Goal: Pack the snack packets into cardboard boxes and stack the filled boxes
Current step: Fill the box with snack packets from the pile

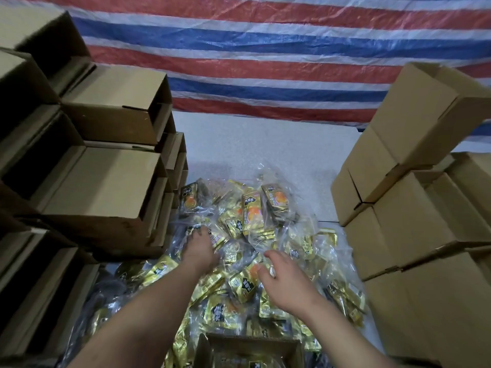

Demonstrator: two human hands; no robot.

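Packets (pixel 252 221) in gold wrappers lie heaped under both hands: left hand (pixel 199 247) reaches fingers-down into them, grip unclear; right hand (pixel 285 278) hovers, fingers relaxed.

A striped tarpaulin (pixel 265 49) is hanging across the far side, its red, white and blue bands running slightly askew and its plastic weave crinkling and catching a dull sheen. Below it, a pale grey speckled floor (pixel 252 144) is showing, with a thin dark seam running across it at the right. The light is staying dim and even, leaving soft shadows along the floor's edges.
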